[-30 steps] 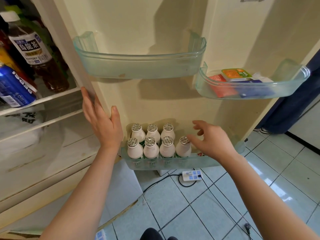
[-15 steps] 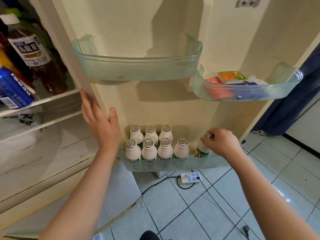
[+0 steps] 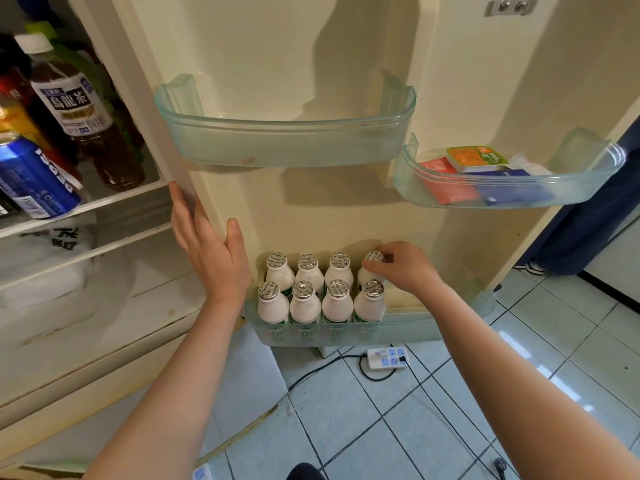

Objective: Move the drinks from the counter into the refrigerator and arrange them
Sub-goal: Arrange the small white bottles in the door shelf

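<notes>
the right hand (image 3: 403,270) grasps a small white bottle (image 3: 371,271) near its top, fingers curled round it just under the foil cap. the bottle stands upright, its long axis vertical and its cap pointing up. it is at the right end of the back row in the bottom door shelf (image 3: 415,329) of the open fridge door (image 3: 311,209). seven more white bottles (image 3: 304,303) of the same kind stand upright beside it, three in the back row and four in the front, packed close together in the left part of that shelf. the left hand (image 3: 207,251) holds nothing: its fingers are straight and lie flat on the pale edge where the door meets the fridge body, thumb spread toward the bottles. higher on the door hangs a wide clear shelf (image 3: 284,143), and to its right a smaller shelf (image 3: 502,199) with red, orange and blue packets (image 3: 446,185). inside the fridge at the left are a brown tea bottle (image 3: 83,116) and a tilted blue can (image 3: 34,178). a white power strip (image 3: 386,358) lies on the tiled floor (image 3: 450,410) below.
</notes>
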The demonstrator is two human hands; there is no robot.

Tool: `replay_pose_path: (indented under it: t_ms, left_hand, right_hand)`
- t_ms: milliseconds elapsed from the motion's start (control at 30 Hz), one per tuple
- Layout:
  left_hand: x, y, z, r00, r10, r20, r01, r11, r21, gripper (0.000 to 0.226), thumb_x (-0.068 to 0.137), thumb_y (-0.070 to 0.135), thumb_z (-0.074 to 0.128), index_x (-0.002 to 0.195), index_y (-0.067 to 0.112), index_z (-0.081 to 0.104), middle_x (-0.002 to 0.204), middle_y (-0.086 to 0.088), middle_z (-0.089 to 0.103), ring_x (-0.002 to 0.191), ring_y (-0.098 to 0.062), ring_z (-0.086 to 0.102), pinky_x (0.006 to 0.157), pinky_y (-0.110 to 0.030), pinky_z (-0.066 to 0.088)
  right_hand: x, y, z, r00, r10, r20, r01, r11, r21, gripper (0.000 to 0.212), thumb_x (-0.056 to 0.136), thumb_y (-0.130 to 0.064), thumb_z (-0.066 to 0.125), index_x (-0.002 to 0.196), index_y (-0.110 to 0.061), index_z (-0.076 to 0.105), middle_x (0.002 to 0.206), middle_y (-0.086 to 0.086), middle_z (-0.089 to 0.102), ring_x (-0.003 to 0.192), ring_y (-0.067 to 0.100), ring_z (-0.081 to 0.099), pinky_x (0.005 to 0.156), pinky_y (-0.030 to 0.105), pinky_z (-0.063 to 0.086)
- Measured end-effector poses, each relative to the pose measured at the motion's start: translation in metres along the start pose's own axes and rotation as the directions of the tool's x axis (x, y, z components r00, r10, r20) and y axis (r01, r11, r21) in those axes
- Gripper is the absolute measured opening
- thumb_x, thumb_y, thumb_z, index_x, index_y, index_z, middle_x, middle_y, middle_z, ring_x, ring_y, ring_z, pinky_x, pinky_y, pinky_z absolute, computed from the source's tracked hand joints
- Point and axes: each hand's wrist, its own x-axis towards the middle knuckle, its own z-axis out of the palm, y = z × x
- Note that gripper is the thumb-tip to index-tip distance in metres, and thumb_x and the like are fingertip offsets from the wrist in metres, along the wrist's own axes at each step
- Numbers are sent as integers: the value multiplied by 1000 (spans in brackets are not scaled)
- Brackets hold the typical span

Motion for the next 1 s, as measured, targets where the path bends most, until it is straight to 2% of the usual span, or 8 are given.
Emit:
replay_pose_path:
  t_ms: [67, 200, 367, 500, 600, 700, 900, 1000]
  left_hand:
    - [0, 0, 0, 1000, 2, -2, -2, 1000, 1, 49, 94, 23, 42, 140, 12, 30, 150, -30, 22, 138, -34, 23, 115, -28, 10]
    - [0, -2, 1, 1000, 1, -3, -1, 1000, 2, 50, 93, 24, 42, 140, 17, 26, 151, -29, 22, 139, -32, 23, 115, -28, 10]
    - [0, -4, 2, 1000, -3, -4, 3, 1000, 14, 51, 93, 24, 43, 141, 16, 27, 152, -27, 22, 140, -30, 22, 115, -30, 10]
    - [0, -3, 1, 1000, -9, -1, 9, 1000, 16, 51, 93, 24, 43, 141, 18, 25, 152, -27, 22, 140, -28, 21, 116, -27, 10]
    - [0, -2, 0, 1000, -13, 4, 13, 1000, 16, 50, 93, 23, 43, 140, 17, 26, 152, -27, 22, 139, -29, 21, 115, -26, 9]
    - [-1, -2, 1, 1000, -19, 4, 19, 1000, 17, 50, 93, 23, 44, 139, 18, 27, 152, -26, 22, 139, -28, 22, 115, -26, 9]
    - [0, -3, 0, 1000, -10, 7, 10, 1000, 21, 47, 94, 25, 43, 138, 15, 30, 152, -27, 23, 139, -29, 23, 115, -27, 10]
    - [0, -2, -1, 999, -30, 19, 30, 999, 17, 47, 93, 25, 43, 137, 17, 30, 152, -26, 22, 139, -28, 22, 115, -26, 10]
  right_hand:
    - [1, 0, 2, 1000, -7, 22, 6, 1000, 4, 30, 85, -42, 65, 91, -13, 64, 76, -4, 56, 81, 19, 54, 55, 25, 33]
    - [1, 1, 1, 1000, -19, 23, 19, 1000, 7, 37, 85, -42, 65, 107, -12, 66, 86, -3, 56, 83, 17, 53, 55, 23, 31]
    - [0, 1, 7, 999, -31, -15, 31, 999, 30, 31, 85, -42, 64, 101, -15, 65, 78, -9, 54, 81, 17, 52, 55, 25, 33]
    - [-1, 1, 8, 998, -49, -26, 50, 998, 26, 36, 86, -41, 64, 110, -14, 64, 97, 0, 63, 90, 18, 57, 71, 29, 42]
    - [-2, 0, 10, 998, -41, -43, 43, 998, 39, 34, 86, -39, 64, 109, -14, 65, 99, 3, 66, 93, 21, 59, 71, 29, 43]
    - [-3, 0, 10, 999, -16, -50, 20, 997, 81, 38, 85, -39, 66, 114, -14, 64, 106, 3, 66, 97, 21, 59, 80, 33, 48]
    - [-4, 3, 13, 1000, 23, -5, -23, 992, 122, 59, 86, -42, 65, 134, -13, 50, 128, 4, 58, 115, 22, 55, 91, 34, 45]
    - [-6, 5, 14, 999, 40, 3, -40, 984, 171, 61, 86, -44, 63, 137, -14, 47, 132, 3, 56, 117, 21, 54, 87, 28, 42]
